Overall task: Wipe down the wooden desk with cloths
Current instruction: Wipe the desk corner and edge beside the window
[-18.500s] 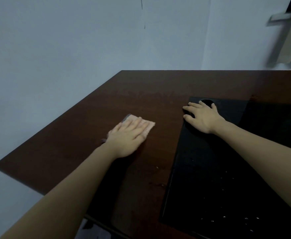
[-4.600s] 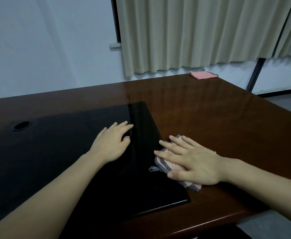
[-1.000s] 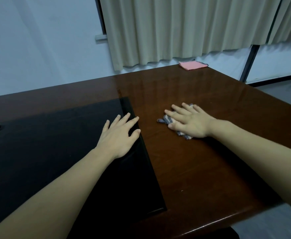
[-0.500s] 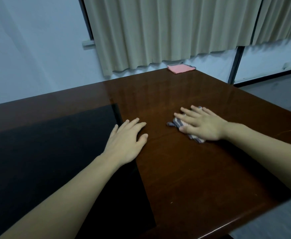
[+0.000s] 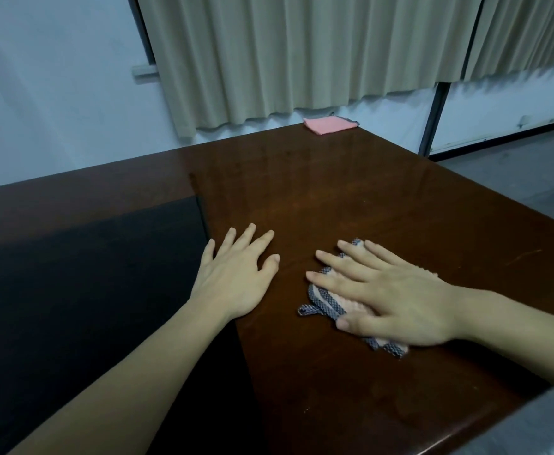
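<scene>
Dark wooden desk [image 5: 351,198] fills most of the view, glossy top. Black mat [image 5: 88,274] covers the desk's left part. Beige curtain [image 5: 302,54] hangs behind the desk's far edge. Left hand [image 5: 236,274] lies flat on the desk at the mat's right edge, fingers straight and spread, holding nothing. Right hand [image 5: 390,297] lies just right of the left hand, apart from it, fingers straight, palm pressing the cloth [image 5: 326,303] onto the desk. Cloth is pinkish with grey checked trim, crumpled, mostly under the palm, edges showing on the left and near side. Pink cloth [image 5: 329,124] lies folded at the desk's far corner, well apart from both hands.
</scene>
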A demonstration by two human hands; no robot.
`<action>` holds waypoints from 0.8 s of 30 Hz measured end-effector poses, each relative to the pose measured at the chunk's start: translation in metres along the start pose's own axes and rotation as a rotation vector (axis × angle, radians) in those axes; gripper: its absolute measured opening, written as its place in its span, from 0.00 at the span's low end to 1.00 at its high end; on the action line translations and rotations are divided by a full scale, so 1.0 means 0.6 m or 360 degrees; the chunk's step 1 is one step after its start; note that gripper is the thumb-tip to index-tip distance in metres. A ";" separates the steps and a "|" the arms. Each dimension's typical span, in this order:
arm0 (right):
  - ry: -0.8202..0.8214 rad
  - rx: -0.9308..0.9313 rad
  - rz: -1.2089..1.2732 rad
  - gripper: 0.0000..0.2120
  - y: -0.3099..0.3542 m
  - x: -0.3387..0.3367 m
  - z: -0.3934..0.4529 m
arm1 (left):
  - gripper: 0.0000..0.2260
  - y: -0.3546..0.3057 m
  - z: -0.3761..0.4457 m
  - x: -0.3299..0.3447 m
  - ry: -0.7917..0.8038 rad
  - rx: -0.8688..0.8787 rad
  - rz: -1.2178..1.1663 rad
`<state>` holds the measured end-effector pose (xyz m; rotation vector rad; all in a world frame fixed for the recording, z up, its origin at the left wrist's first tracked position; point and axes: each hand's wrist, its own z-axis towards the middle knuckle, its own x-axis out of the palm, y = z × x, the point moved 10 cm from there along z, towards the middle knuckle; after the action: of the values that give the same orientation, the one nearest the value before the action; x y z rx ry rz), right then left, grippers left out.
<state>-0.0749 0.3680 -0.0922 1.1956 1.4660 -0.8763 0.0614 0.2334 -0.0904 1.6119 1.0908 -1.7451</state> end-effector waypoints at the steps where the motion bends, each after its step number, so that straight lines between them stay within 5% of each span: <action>1: 0.0006 0.0007 -0.0005 0.30 -0.006 0.000 -0.004 | 0.25 0.000 0.000 0.000 -0.0003 0.0000 0.0006; 8: -0.0087 0.0441 0.0047 0.38 -0.172 -0.041 0.106 | 0.25 0.000 -0.003 -0.004 0.0002 0.0003 -0.0019; 12: -0.0074 0.0715 0.0086 0.34 -0.217 -0.051 0.167 | 0.24 -0.003 -0.005 -0.005 -0.0001 0.0000 -0.0011; 19: -0.0052 0.0144 -0.0007 0.34 -0.021 -0.025 0.079 | 0.25 0.000 -0.006 -0.003 0.0016 0.0003 0.0008; 24: -0.0026 0.0111 0.0049 0.32 -0.034 -0.009 0.014 | 0.25 -0.001 -0.003 -0.001 0.0016 0.0007 0.0014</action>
<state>-0.0927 0.3541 -0.0902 1.2567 1.4101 -0.9206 0.0623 0.2352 -0.0894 1.6278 1.0834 -1.7364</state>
